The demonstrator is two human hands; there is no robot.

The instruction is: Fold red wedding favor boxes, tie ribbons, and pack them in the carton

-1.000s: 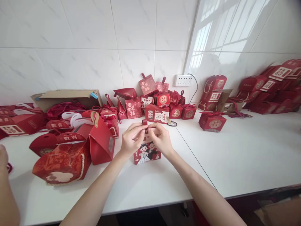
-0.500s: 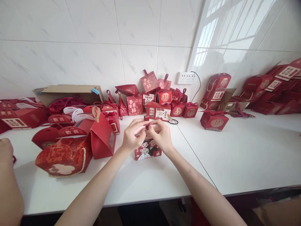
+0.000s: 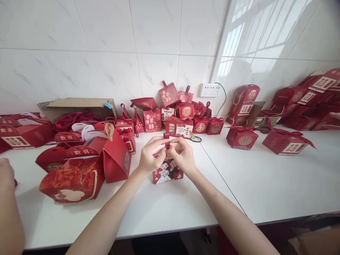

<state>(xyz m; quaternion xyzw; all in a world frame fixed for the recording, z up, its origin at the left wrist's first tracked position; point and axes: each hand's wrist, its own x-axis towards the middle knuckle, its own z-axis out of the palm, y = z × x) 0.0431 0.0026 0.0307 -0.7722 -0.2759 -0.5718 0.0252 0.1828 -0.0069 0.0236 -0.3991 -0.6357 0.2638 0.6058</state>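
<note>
A small red gift box [image 3: 167,173] printed with a cartoon bride and groom stands on the white table [image 3: 170,209] in front of me. Over its top my left hand [image 3: 150,158] and my right hand [image 3: 183,156] meet, fingers pinched. Between the fingertips runs a dark red ribbon [image 3: 166,139], one end sticking up above the hands. Both hands hide the box's top.
Big red handled boxes [image 3: 79,170] lie to the left, a pile of small red boxes [image 3: 175,113] against the tiled wall. A ribboned box [image 3: 285,143] and more stacks sit at the right. Another person's arm [image 3: 7,209] shows at the left edge, a fingertip [image 3: 335,115] at the far right.
A flat ribboned red box has appeared on the table at the right, with a fingertip beyond it. My hands stay on the ribbon, shifting slightly over the box.
</note>
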